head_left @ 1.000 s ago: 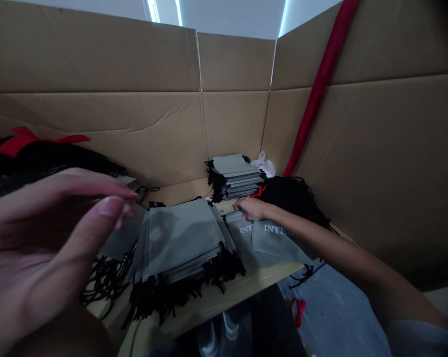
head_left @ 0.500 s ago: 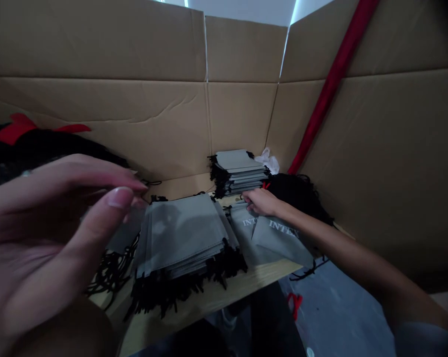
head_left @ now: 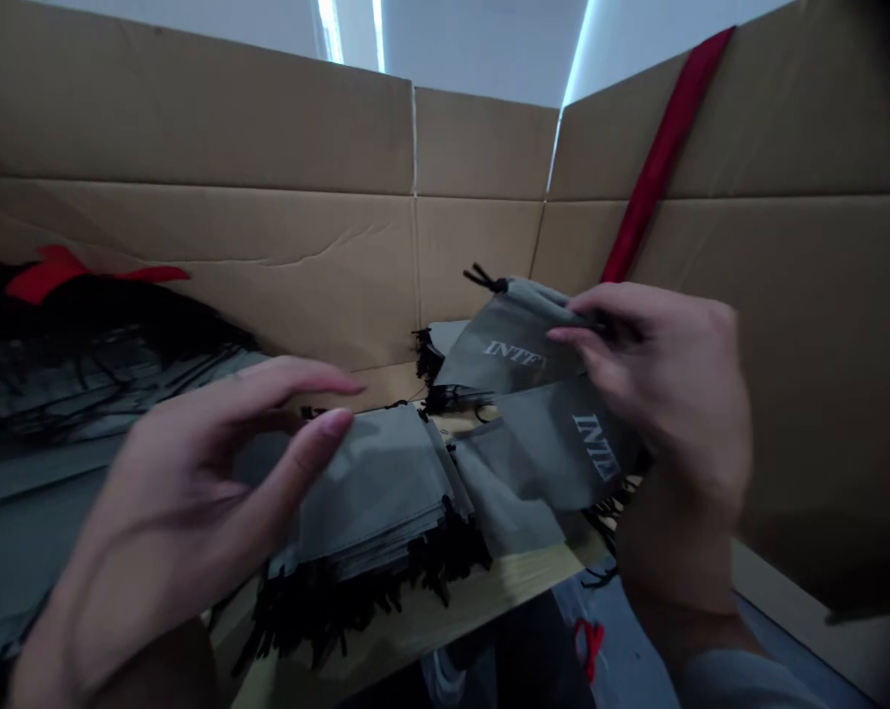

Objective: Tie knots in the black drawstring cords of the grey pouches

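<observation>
Pinched in my right hand (head_left: 667,374) is a grey drawstring pouch (head_left: 500,340) with black cords and white "INTEX" lettering, raised at a tilt above the table. Another lettered pouch (head_left: 555,433) hangs or lies just below that hand; whether the hand also grips it I cannot tell. My left hand (head_left: 194,483) is in the air with thumb and forefinger apart and nothing between them. It is just left of a stack of grey pouches (head_left: 378,473), whose black cords (head_left: 356,601) gather along the near side.
Behind the raised pouch, a second pouch stack (head_left: 445,340) is partly hidden. A large pile of grey pouches (head_left: 17,483) with a red ribbon (head_left: 57,276) fills the left. Cardboard walls (head_left: 268,226) enclose the wooden table (head_left: 445,615). A red strip (head_left: 659,167) runs down the right wall.
My right hand has come up and nearer, lifting a lettered pouch off the table. My left hand has shifted right toward the front stack, its thumb and forefinger now visibly apart.
</observation>
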{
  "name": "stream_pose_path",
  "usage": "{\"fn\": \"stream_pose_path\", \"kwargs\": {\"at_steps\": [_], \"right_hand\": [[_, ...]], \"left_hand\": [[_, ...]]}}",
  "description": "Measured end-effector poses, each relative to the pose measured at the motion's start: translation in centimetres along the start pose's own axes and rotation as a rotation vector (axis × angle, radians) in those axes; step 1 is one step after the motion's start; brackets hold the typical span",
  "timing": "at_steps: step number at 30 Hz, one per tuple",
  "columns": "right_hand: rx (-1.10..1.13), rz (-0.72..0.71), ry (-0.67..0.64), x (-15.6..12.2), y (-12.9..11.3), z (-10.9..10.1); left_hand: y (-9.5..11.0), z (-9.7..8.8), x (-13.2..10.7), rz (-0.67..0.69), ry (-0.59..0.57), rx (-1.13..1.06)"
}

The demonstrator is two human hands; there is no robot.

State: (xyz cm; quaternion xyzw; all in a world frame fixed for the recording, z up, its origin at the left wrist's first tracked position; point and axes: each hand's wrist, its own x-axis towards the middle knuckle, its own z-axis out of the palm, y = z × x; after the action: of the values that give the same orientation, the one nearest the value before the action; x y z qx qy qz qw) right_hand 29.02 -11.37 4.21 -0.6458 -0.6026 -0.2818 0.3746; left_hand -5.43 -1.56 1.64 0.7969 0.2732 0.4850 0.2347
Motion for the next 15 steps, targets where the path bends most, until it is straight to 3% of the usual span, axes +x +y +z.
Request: {"fn": "stream_pose_path", "kwargs": {"at_steps": [3,6,8,11,15], "right_hand": [[0.26,0.002,0.101,-2.0,-3.0,-0.9],[0.358,-0.07,0.06,-3.4,-5.6,-0.7],[0.365,-0.174,0.032,-3.6,-6.8,0.0],[0.404,-0.315,-0.008,-3.0,-7.4,1.3],[0.403,-0.276,0.004,-1.6,-6.1,3.0]], "left_hand": [[0.8,1.3,-0.2,0.011,0.067,-0.058],[1.4,2.3,-0.6,0.028,-0.003,-0.231],[1.5,2.8,-0.7,0.114,-0.016,-0.223],[1.4,3.2,-0.3,0.262,0.142,-0.104],[0.8,3.0,0.6,0.193,0.217,-0.074]]}}
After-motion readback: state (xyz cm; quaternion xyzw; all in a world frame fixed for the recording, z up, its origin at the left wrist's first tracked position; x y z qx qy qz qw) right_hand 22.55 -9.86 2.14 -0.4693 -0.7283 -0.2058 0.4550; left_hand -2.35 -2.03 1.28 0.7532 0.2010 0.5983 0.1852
